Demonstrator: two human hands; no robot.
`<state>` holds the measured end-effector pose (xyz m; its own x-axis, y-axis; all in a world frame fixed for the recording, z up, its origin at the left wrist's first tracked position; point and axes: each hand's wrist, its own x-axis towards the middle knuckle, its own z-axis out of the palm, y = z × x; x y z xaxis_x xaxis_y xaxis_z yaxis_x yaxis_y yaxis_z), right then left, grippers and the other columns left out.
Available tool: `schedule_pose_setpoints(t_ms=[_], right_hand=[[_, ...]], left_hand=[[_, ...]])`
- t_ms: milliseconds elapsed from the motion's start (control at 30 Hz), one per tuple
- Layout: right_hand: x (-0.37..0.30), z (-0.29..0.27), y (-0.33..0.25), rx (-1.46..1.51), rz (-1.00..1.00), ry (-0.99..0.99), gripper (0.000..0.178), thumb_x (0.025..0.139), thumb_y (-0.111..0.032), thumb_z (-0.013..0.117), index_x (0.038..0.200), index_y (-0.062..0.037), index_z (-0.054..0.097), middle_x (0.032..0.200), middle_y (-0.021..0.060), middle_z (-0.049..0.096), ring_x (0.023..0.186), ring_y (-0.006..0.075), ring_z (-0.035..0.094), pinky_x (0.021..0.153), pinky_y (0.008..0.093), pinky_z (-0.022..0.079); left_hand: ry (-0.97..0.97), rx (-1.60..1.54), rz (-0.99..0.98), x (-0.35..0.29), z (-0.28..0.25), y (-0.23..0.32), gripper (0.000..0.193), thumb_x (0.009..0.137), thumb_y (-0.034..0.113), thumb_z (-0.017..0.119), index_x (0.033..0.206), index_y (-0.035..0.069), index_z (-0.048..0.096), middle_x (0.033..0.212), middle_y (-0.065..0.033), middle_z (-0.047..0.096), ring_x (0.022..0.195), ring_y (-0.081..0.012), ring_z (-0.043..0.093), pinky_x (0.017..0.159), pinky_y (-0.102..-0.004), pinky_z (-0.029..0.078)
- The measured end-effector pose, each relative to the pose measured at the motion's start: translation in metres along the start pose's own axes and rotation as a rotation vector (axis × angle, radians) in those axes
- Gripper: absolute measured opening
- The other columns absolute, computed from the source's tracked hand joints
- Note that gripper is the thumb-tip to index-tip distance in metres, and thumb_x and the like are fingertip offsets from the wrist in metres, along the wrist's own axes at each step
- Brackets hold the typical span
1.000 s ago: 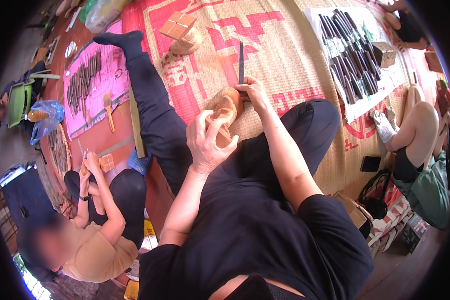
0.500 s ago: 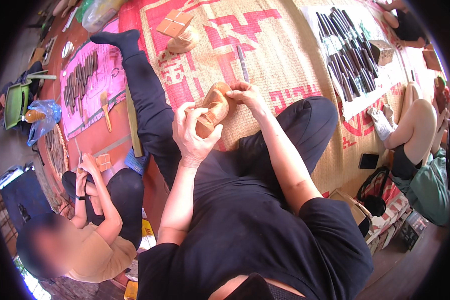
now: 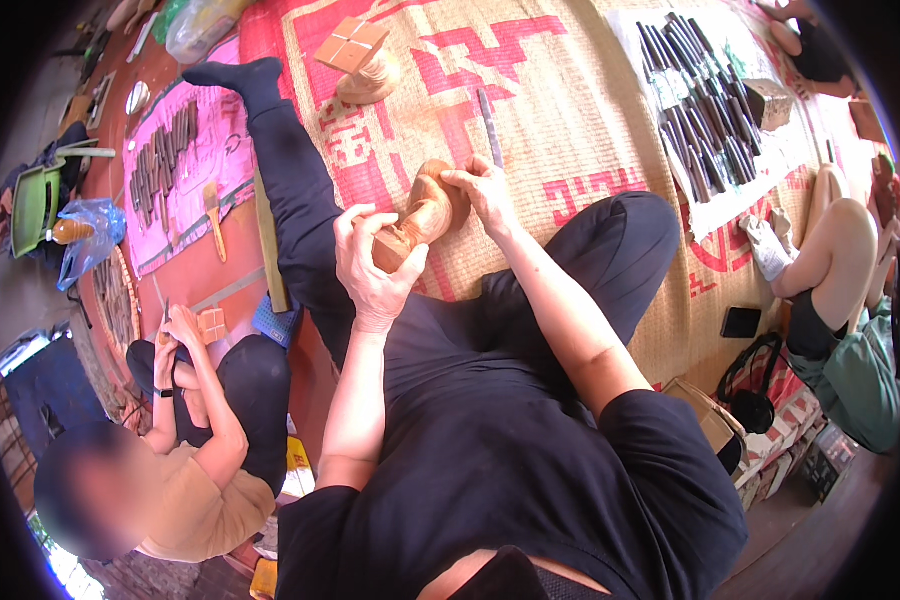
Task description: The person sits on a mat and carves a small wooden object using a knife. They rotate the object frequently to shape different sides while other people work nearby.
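Note:
A carved wooden figure (image 3: 428,212) with a rounded, swirling body and a flat, squarish base is tilted between my hands above my lap. My left hand (image 3: 370,268) grips the base end, thumb on the near side and fingers on the far left side. At the carving's upper end my right hand (image 3: 482,190) is closed, its thumb and fingertips against the wood. Just beyond the right hand a narrow flat metal tool (image 3: 490,125) lies on the woven mat (image 3: 580,120); my hand may hide its near end.
A wooden piece with a square top (image 3: 354,48) stands ahead. Dark-handled tools (image 3: 705,110) lie on white sheeting at right; more tools (image 3: 163,165) and a brush (image 3: 214,220) rest on pink cloth at left. Another person (image 3: 195,440) sits left, and one (image 3: 840,270) right.
Both hands and the carving have shifted slightly left, and the carving has turned a little. The right fingertips have slid along its upper end. The metal tool stays on the mat.

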<state>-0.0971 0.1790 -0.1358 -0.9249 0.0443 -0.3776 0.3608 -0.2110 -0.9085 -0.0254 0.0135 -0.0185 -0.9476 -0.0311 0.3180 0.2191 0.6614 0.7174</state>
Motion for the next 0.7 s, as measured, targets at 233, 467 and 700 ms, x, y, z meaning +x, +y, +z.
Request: schedule_pose_setpoints(t_ms=[233, 467, 700], right_hand=[[-0.001, -0.007, -0.004, 0.101, 0.042, -0.122, 0.017, 0.076, -0.013, 0.074, 0.081, -0.0043, 0.060, 0.070, -0.0010, 0.057, 0.065, 0.0069, 0.051, 0.060, 0.0226, 0.040], [-0.004, -0.017, -0.009, 0.051, 0.081, -0.206, 0.017, 0.078, -0.006, 0.069, 0.093, -0.0016, 0.063, 0.081, 0.0025, 0.063, 0.075, 0.0096, 0.057, 0.066, 0.0240, 0.044], [-0.012, -0.020, -0.015, 0.019, 0.074, -0.237, 0.030, 0.076, 0.002, 0.064, 0.106, -0.0004, 0.062, 0.091, 0.0051, 0.065, 0.083, 0.0133, 0.060, 0.075, 0.0254, 0.048]], left_hand=[[0.001, -0.049, -0.047, 0.006, -0.006, -0.001, 0.041, 0.064, 0.017, 0.074, 0.099, 0.004, 0.057, 0.112, -0.0136, 0.051, 0.104, -0.0273, 0.054, 0.093, -0.0381, 0.043], [-0.007, -0.048, -0.051, 0.008, -0.007, -0.001, 0.041, 0.064, 0.016, 0.073, 0.099, 0.004, 0.057, 0.111, -0.0138, 0.051, 0.105, -0.0276, 0.054, 0.094, -0.0383, 0.042], [-0.014, -0.052, -0.051, 0.010, -0.008, -0.004, 0.041, 0.065, 0.017, 0.073, 0.100, 0.004, 0.057, 0.111, -0.0135, 0.051, 0.105, -0.0278, 0.053, 0.093, -0.0378, 0.042]])
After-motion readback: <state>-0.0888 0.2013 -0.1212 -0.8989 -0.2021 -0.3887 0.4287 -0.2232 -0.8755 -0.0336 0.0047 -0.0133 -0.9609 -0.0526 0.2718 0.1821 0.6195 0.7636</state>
